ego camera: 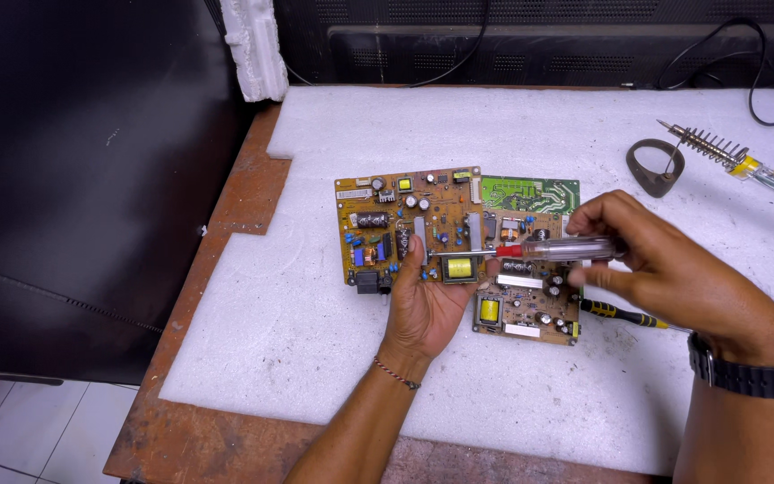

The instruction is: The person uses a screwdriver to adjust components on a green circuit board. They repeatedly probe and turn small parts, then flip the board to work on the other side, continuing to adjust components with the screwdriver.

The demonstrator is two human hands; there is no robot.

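One brown circuit board (423,224) lies on the white foam sheet (333,341) that covers the tabletop (226,197); every place below is given from this board. The left hand (425,300) comes up from its near edge, palm up, fingers open and spread under and against the board, the thumb resting on its face. The right hand (665,269), just to the right, is closed around one clear-handled screwdriver (557,249), whose shaft reaches left over the board. One small green board (530,193) shows at the brown board's far right corner. A second screwdriver (624,314), with a black and yellow handle, lies to the right, partly under the right hand. Well off to the far right sit one soldering-iron stand with a coil spring (714,143) and one dark ring (654,168). One black wristwatch (750,369) is on the right wrist.
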